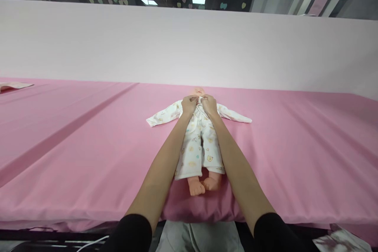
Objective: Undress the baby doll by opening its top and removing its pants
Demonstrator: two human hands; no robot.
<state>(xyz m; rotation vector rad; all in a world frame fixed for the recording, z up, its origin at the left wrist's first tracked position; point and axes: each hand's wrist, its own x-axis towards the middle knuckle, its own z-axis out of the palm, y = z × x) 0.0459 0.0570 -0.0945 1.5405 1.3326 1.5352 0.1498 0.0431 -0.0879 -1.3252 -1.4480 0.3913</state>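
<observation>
A baby doll point(199, 91) lies on its back with its feet toward me, dressed in a white outfit printed with small bears point(191, 149). Both sleeves spread out to the sides on the pink sheet, and its bare feet stick out of the trouser legs. At the doll's neckline, my left hand point(189, 105) is closed with its fingers on the left side of the collar. Opposite it, my right hand point(209, 104) pinches the right side of the collar. White ties point(201, 107) show between the hands. My fingertips are partly hidden by the backs of my hands.
The pink sheet point(88, 145) covers a wide padded table with creases. A white wall point(189, 47) runs along the back, below dark glass with heart stickers. A folded cloth point(14, 86) lies far left. A crumpled printed item point(341, 240) is at the lower right edge.
</observation>
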